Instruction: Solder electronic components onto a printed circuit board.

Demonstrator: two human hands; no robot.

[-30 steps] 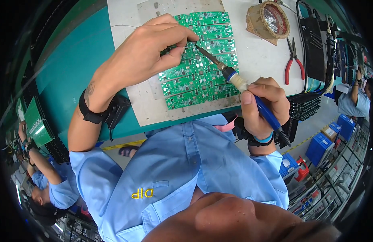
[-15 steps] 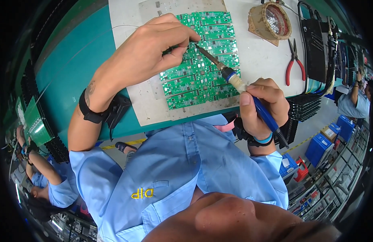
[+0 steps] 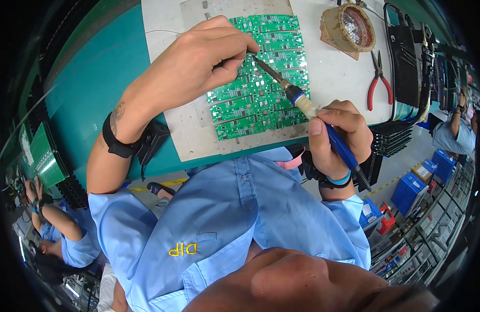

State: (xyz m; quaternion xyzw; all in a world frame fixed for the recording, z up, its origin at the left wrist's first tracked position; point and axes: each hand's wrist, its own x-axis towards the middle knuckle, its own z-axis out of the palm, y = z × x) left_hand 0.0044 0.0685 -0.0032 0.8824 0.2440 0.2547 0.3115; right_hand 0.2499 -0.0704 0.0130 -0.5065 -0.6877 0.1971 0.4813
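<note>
A panel of green circuit boards [image 3: 280, 99] lies on a pale, stained board [image 3: 185, 132]. My right hand [image 3: 344, 132] grips a soldering iron [image 3: 305, 106] with a blue handle, its dark tip meeting the upper middle of the panel. Closed in a pinch just beside that tip, my left hand [image 3: 196, 57] hovers over the panel's upper left part. Thin solder wire [image 3: 164, 31] runs in from the left to the back of this hand; its end between the fingers is mostly hidden.
Right of the panel stand a round brown pot [image 3: 349, 26] with silvery bits inside and red-handled pliers [image 3: 377, 83]. A black rack [image 3: 406, 67] borders the table's right side. Another person [image 3: 68, 234] works at far left; blue bins [image 3: 409, 188] stand on the floor at right.
Both hands and the iron hold almost the same place on the panel. The wire at left has shifted slightly. At far left, the other person's hands have moved.
</note>
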